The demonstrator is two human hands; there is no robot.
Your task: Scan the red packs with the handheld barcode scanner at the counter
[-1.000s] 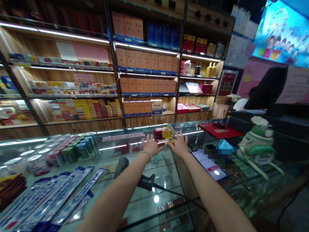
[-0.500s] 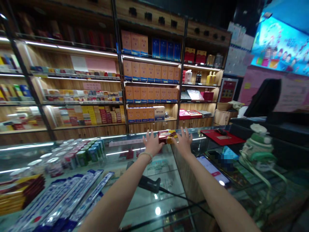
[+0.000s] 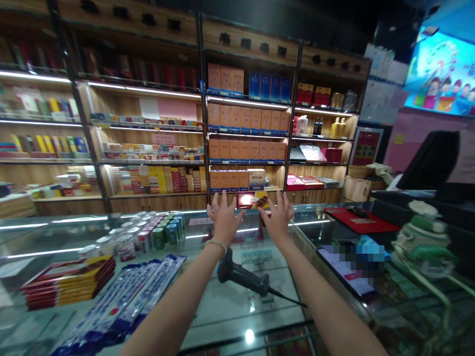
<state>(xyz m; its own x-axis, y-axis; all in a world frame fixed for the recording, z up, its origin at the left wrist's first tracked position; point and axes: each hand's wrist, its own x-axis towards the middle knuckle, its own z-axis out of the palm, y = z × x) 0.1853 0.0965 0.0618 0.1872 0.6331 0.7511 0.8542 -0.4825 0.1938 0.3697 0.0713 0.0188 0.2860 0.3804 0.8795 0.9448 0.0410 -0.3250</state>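
Glass counter with lit shelves behind it, and a red-and-yellow packet is being held above the counter's far side, pinched end to end between the fingers of the left hand and right hand.

Glare washes out part of the pack for us, and we cannot tell just how the left hand and right hand meet its ends. The cable vanishes behind the right forearm. Pixelation masks part of the phone. We lose the sachets at the bottom edge and the screen at the right. Lettering on the small boxes is too tiny to read.
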